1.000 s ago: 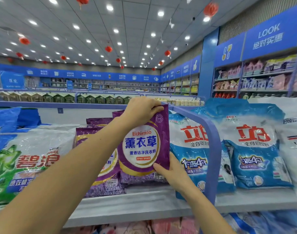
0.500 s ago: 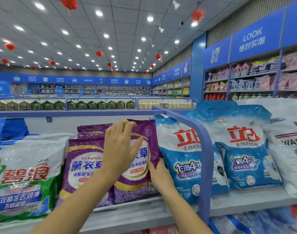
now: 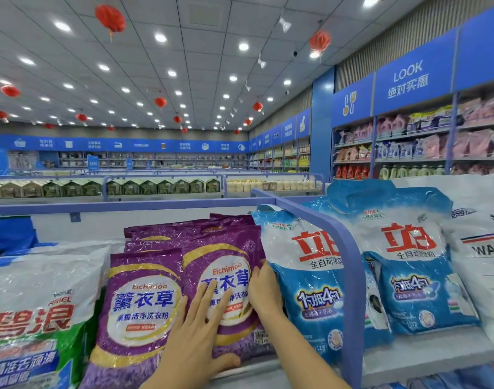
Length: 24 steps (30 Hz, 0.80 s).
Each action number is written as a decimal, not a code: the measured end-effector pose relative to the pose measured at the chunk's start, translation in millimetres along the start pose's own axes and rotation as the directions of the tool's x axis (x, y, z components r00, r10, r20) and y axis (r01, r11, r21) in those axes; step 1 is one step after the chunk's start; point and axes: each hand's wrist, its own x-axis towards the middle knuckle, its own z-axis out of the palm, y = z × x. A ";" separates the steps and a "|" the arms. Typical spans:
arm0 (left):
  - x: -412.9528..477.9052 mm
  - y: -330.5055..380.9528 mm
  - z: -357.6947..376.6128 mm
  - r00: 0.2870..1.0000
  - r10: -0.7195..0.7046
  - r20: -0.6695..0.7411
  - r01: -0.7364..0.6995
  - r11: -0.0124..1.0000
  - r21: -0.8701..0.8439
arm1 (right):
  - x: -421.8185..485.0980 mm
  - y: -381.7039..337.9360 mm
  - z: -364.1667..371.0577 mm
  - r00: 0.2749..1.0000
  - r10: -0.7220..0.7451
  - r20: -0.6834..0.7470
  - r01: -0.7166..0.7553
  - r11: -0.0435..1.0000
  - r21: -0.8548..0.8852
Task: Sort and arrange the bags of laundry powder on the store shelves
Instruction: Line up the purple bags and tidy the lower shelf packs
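Two purple Eichimoo laundry powder bags stand side by side at the front of the shelf (image 3: 436, 357), with more purple bags behind. My left hand (image 3: 199, 332) lies flat with straight fingers on the face of the right purple bag (image 3: 226, 265). My right hand (image 3: 264, 289) touches that bag's right edge, wedged between it and a blue-and-white bag (image 3: 304, 276). The left purple bag (image 3: 140, 304) leans beside a green-and-white bag (image 3: 40, 313).
A blue curved divider rail (image 3: 349, 265) separates the purple section from more blue-and-white bags (image 3: 408, 256) and a white bag (image 3: 481, 248) on the right. Blue packs (image 3: 9, 234) sit at the back left. Other aisles and wall shelves stand beyond.
The purple bag was held up by its top and side, then came down onto the shelf. My left hand has let go of the top and now lies flat on its face.
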 end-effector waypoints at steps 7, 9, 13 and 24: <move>5.3 -3.0 -1.5 0.999 0.025 -0.046 -0.026 1.000 -0.003 | 0.2 0.4 0.1 0.999 -0.047 -0.027 0.044 0.993 -0.108; 5.1 0.6 -3.1 1.000 0.009 -0.016 -0.010 0.998 -0.056 | -12.3 4.0 -2.6 0.988 -0.157 0.006 0.157 0.981 -0.116; 3.1 8.1 -3.7 1.000 -0.007 -0.016 0.005 0.993 -0.116 | -51.5 13.7 -10.2 0.939 -0.332 0.087 0.343 0.916 -0.209; -17.5 22.3 -21.1 0.986 -0.168 -0.005 0.140 0.836 -0.531 | -147.8 50.7 -100.1 0.839 -0.512 -0.187 0.516 0.856 -0.031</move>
